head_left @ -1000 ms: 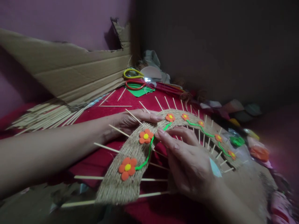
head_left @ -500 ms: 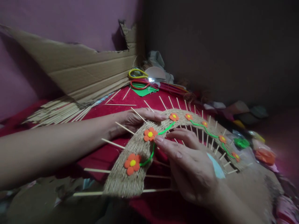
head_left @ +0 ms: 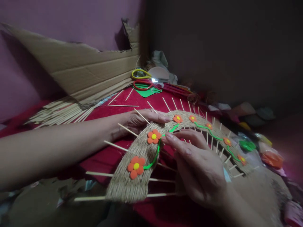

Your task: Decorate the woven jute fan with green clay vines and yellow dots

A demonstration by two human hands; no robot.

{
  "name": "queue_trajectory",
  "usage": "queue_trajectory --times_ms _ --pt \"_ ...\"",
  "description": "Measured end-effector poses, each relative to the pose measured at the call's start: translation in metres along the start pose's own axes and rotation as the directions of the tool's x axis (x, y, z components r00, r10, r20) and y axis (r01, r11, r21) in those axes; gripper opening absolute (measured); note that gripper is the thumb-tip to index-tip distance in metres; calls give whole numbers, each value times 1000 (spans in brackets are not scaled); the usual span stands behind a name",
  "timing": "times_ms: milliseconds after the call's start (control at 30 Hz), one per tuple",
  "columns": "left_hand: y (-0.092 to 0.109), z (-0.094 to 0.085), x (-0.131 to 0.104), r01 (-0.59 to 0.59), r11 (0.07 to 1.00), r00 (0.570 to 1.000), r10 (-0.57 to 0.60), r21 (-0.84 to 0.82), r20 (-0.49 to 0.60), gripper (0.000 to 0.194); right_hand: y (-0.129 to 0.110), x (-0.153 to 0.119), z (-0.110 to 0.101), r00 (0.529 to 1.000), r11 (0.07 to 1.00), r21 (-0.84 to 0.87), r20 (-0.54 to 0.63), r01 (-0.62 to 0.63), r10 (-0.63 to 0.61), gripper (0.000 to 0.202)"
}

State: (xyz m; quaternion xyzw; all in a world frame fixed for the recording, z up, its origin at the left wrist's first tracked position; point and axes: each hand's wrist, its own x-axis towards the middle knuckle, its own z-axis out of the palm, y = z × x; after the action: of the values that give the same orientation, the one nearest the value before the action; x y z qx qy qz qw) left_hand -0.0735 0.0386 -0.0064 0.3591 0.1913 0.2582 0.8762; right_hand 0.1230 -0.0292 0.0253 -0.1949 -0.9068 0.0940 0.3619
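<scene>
A curved band of woven jute twine (head_left: 129, 186) with thin wooden sticks poking out along both edges arches across the middle. Orange foam flowers (head_left: 136, 166) with yellow centres sit along it, joined by a thin green strip (head_left: 156, 156). My left hand (head_left: 142, 119) grips the band at its outer edge, thumb on top and the other fingers hidden underneath. With curled fingers, my right hand (head_left: 199, 167) reaches over the inner edge. Its fingertips are closed on the green strip beside the second flower (head_left: 153, 136).
Cardboard (head_left: 94, 69) leans on the wall above a pile of wooden sticks (head_left: 56, 113). Scissors with yellow and red handles (head_left: 143, 84) lie on green sheets (head_left: 148, 92) at the back. Bags with green (head_left: 247, 145) and orange (head_left: 272, 159) contents stand at right on the red cloth (head_left: 99, 116).
The fingertips of my right hand have moved slightly right and up along the green strip, away from the second flower. My left hand keeps its hold; the view shifts a little.
</scene>
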Motion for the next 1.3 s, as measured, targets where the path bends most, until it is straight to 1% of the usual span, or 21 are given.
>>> queue_trajectory --times_ms 133,233,300,367,467,533,633,800,867,933,1000,1067,1133,1200,1267,1300 --pt "-1 0 0 -20 1000 1000 20 4 -21 22 1 -1 3 1000 999 -40 29 -4 5 53" --pt "-2 -2 0 10 1000 1000 -10 -29 4 21 2 -3 5 999 998 -65 42 1 2 51" --pt "-3 -3 0 33 999 999 -33 -39 -3 24 2 -3 3 999 997 -72 48 5 -1 49" --pt "-3 -4 -1 29 999 998 -31 -23 -61 27 -1 -2 0 999 998 -55 37 4 -2 48" --pt "-4 -5 -3 4 1000 986 -1 19 -165 30 -6 -1 -5 999 1000 16 35 -18 18 48" --pt "-4 -4 -4 -5 999 982 12 33 -190 33 -9 -2 -5 998 999 50 64 -22 19 47" --pt "-4 -4 -4 -8 1000 986 11 23 -168 35 -10 -7 0 994 999 44 112 -7 2 46" --pt "-2 -5 -3 41 999 998 -42 -24 -41 28 -6 -12 6 989 999 45 149 -23 16 51" --pt "0 -6 -3 55 998 998 -55 -20 -24 23 -6 -11 5 992 998 56 124 -13 6 50" --pt "2 -6 -3 89 996 996 -88 13 -32 19 -6 -9 3 997 997 75 80 -14 8 50" --pt "5 -7 -3 142 989 990 -141 41 -31 19 -8 -8 0 998 996 84 50 -32 28 50" --pt "7 -8 -4 181 983 983 -180 34 -25 21 -9 -9 -3 998 996 84 51 -42 38 49" --pt "9 -10 -5 187 982 982 -187 -2 -27 24 -11 -12 -4 995 998 60 95 3 -8 47" --pt "9 -11 -5 185 982 982 -186 -42 -24 27 -12 -18 -2 977 997 -31 205 65 -57 58" --pt "10 -11 -4 175 981 984 -176 -84 -6 32 -13 -25 3 949 983 -161 311 93 -39 61" --pt "10 -10 -4 170 980 985 -171 -107 3 35 -12 -28 5 944 973 -214 331 85 -9 59"
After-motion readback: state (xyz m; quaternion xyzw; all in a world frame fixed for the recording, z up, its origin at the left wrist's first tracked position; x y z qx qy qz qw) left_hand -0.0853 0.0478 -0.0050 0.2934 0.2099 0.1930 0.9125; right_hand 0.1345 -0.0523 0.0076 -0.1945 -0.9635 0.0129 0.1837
